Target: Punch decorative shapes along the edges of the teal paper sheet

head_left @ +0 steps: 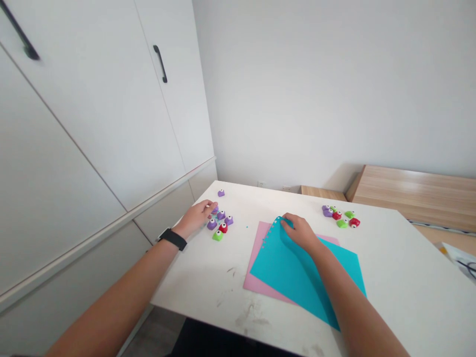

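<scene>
On the left of the white table, my left hand (199,217) wears a dark wristband and has its fingers closed together at the edge of a cluster of small toy pieces with eyes. Its fingertips meet by a purple piece (215,210); whatever they pinch is hidden. Close by lie another purple piece (211,224), a red piece (223,228) and a green piece (217,236), with tiny coloured bits among them. My right hand (300,230) grips the top edge of a blue sheet of paper (293,267) with torn binder holes. Under it lies a pink sheet (256,284).
Several more toy pieces, among them a red one (354,222), are grouped at the table's (401,277) far right. A lone purple piece (221,193) sits near the back left corner. White cabinets (92,99) border the left side. Wooden furniture (416,191) stands behind, right.
</scene>
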Action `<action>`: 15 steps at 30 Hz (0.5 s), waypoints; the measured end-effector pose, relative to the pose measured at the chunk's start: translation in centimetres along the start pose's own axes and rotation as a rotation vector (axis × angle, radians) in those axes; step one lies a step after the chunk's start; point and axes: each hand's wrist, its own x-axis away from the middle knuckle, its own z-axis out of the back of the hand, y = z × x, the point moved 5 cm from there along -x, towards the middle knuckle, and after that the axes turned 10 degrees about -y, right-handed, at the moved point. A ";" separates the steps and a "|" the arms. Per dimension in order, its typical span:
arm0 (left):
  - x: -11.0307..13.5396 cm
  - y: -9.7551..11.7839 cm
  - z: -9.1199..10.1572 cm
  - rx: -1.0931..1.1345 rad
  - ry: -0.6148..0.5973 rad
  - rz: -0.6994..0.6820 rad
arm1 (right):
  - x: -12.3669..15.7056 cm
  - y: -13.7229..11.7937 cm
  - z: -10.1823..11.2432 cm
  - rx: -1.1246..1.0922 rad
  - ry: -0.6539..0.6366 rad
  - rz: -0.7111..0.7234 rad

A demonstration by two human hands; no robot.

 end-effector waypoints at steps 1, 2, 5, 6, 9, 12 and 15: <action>0.0 -0.6 -0.1 -0.056 0.008 -0.005 | 0.0 0.2 -0.2 -0.001 -0.002 -0.004; 0.0 -1.0 -0.2 -0.106 0.017 -0.016 | 0.0 0.3 -0.4 -0.002 -0.004 -0.006; 0.2 -1.7 -0.3 -0.193 0.047 -0.044 | -0.1 0.6 -1.2 0.003 -0.020 -0.005; 0.3 -1.8 -0.3 -0.202 0.054 -0.045 | -0.2 0.6 -1.4 0.007 -0.027 -0.006; 0.6 -1.9 -0.3 -0.215 0.068 -0.047 | -0.3 0.8 -1.9 0.012 -0.039 -0.008; 0.9 -1.8 -0.2 -0.233 0.061 -0.054 | -0.3 0.9 -2.1 0.011 -0.044 -0.001; 0.9 -1.2 0.2 -0.241 0.020 -0.033 | -0.3 0.9 -2.1 0.016 -0.049 -0.003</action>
